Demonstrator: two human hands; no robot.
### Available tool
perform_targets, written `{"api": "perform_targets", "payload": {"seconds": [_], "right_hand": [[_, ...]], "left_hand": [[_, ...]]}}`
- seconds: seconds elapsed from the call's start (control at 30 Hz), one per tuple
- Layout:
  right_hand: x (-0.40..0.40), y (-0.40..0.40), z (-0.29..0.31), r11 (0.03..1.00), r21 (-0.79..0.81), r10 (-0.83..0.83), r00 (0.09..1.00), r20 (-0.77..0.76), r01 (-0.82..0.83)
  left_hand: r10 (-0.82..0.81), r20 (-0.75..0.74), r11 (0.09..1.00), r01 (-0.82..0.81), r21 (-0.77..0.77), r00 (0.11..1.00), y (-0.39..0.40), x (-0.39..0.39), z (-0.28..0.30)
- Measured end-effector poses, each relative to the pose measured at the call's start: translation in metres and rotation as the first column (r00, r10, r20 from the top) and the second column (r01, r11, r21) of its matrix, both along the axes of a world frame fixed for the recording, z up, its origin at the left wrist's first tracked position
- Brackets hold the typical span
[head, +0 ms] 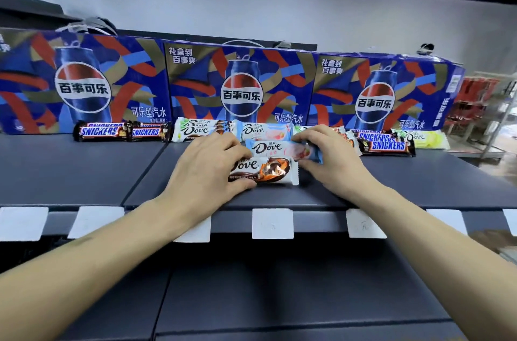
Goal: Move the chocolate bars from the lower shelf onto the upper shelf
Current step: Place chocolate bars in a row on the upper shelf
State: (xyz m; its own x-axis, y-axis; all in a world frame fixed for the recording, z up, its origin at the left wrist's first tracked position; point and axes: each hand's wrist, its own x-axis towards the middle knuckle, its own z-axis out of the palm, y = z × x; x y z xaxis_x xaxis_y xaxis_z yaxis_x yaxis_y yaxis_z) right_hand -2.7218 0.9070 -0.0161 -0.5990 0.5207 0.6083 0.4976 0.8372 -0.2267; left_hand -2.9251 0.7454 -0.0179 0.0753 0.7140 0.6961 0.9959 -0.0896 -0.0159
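While both bare forearms reach forward over the shelf edge, the left hand [208,164] lies palm down on the upper shelf [84,170], its fingers and thumb curled around the left end of a white and brown Dove bar [268,170]. That bar lies flat on the shelf, near its front edge. The right hand [333,153] sits just to the right, wrist slightly raised, with thumb and fingers pinching the right end of a pink and blue Dove bar [282,148]. This second bar lies just beyond the first, touching or slightly overlapping its far edge.

Farther back, a row of chocolate bars runs along the shelf. From the left come two dark Snickers bars [120,131] end to end, then a stack of white Dove bars [200,131], then another pink Dove bar [263,130] just behind the one being pinched. To the right of the right hand lie more Snickers bars [387,143] and a pale yellow-green Dove bar [428,139] at the far right end.

Behind the row stand three large blue Pepsi gift boxes [240,89] side by side, printed with cans and red, gold and blue ribbons.

Blank white price labels [272,223] hang along the shelf's front lip. Below, the lower shelf [293,293] shows as dark grey panels.
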Motion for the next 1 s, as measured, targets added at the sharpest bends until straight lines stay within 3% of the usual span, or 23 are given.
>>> {"api": "perform_targets", "payload": {"seconds": [0.3,0.67,1.0], "right_hand": [[-0.032,0.028,0.011,0.999,-0.050,0.009,0.996,0.088,-0.005],[-0.074,0.051,0.013,0.985,-0.026,-0.162,0.972,0.172,0.169],[-0.094,0.068,0.012,0.979,-0.047,-0.187,0.969,0.161,0.197]], "left_hand": [[0.067,-0.022,0.996,-0.068,-0.048,0.997,0.032,-0.006,0.011],[0.087,-0.013,0.992,-0.088,-0.085,0.996,0.053,-0.029,0.017],[0.079,-0.007,0.992,-0.080,-0.101,0.997,0.068,-0.043,0.016]]}}
